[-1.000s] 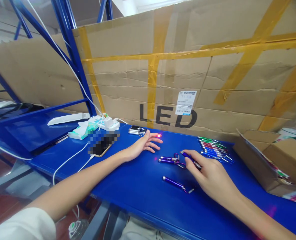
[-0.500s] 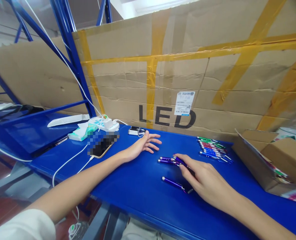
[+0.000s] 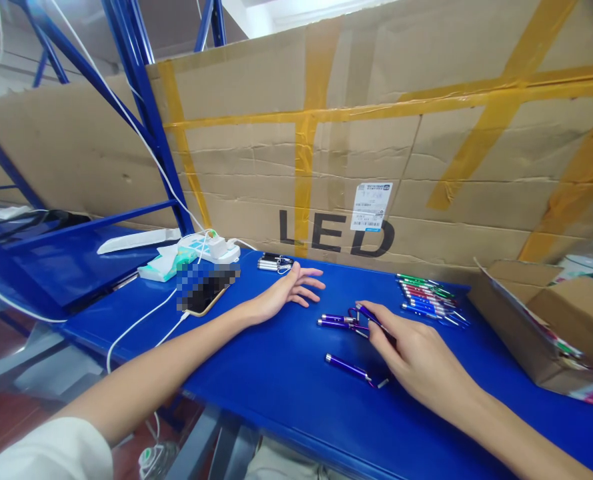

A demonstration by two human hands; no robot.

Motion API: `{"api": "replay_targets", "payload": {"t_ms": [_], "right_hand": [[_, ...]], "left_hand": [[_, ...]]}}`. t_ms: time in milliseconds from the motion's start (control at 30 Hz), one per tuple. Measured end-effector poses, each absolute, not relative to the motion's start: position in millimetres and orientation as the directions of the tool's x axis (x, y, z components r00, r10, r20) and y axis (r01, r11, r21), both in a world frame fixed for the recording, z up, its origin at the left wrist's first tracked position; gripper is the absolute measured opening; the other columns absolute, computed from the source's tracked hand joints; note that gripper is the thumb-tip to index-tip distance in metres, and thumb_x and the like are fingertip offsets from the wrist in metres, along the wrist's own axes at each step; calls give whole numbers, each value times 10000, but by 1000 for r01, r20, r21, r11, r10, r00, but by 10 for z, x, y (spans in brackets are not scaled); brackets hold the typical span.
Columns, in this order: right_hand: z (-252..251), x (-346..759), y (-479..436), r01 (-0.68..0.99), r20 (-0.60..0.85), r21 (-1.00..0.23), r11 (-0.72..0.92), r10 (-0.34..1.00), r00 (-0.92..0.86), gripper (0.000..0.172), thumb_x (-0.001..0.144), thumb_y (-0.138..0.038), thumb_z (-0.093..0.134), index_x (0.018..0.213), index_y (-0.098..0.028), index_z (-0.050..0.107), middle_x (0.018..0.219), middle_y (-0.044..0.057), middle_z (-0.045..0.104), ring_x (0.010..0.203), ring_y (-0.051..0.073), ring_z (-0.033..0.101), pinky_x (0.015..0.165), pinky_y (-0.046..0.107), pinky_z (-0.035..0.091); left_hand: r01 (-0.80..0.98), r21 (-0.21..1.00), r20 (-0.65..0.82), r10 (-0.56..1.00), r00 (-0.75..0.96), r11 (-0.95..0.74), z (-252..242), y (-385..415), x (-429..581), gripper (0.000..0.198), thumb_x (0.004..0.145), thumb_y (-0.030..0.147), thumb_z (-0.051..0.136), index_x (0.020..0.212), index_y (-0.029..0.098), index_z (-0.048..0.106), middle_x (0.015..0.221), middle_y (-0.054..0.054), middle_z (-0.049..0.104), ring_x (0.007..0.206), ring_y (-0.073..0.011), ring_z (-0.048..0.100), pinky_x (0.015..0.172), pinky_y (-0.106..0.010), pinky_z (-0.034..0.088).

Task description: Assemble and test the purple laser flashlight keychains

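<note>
fingers of the right hand [image 3: 421, 350] pinch a slim purple tube [image 3: 368, 313] over the bench [image 3: 276, 373], right of centre; left hand [image 3: 280, 295] spread, empty; tube judged light, stiff, possibly slippery, best held mid-barrel

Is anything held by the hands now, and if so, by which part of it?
The right hand holds a slim purple metallic cylinder by its body, one end showing; the left hand holds nothing.

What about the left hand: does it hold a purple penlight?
No, the left hand is open and empty, while the right hand holds a purple penlight.
</note>
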State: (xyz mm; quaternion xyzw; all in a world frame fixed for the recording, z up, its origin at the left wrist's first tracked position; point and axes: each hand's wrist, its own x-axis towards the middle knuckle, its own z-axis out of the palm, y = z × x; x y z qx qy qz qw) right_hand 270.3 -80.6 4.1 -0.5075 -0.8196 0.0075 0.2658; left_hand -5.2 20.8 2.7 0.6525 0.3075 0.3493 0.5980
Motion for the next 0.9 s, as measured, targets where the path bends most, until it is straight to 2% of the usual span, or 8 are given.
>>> {"api": "replay_targets", "payload": {"t_ms": [200,400,667,900], "right_hand": [[62,2693,-814,824,411,-297,482,844,-345,466,1089,-347,373,1379,-161,688,952,81,849,784,272,811,637,358,562],[12,2688,-836,773,342,-275,572,809,-478,482,1110,-329,357,1459,-167,647,1077,88,848,802,248,813,690,355,579],[18,2721,-787,835,410,-242,494,832,-374,485,1096,-335,365,1416,-146,676,967,98,850,758,276,809,633,365,562],[-25,2697,-805,797,342,-264,543,825,-449,504,1114,-338,328,1463,-163,646,1117,114,842,867,285,822,721,385,593]], "left_hand": [[-8,995,85,818,569,-98,39,192,-44,911,949,908,352,1451,196,618,1399,-189,682,1130,-301,705,946,-399,519],[-6,995,89,817,569,-104,31,200,-47,907,947,908,354,1448,202,626,1386,-184,687,1128,-302,703,941,-400,521],[0,995,82,820,567,-99,30,199,-50,923,937,920,349,1446,200,622,1395,-186,685,1136,-299,704,950,-395,519],[-10,995,89,818,568,-101,32,197,-53,888,967,891,331,1448,207,629,1380,-181,694,1126,-298,711,944,-399,528]]}}
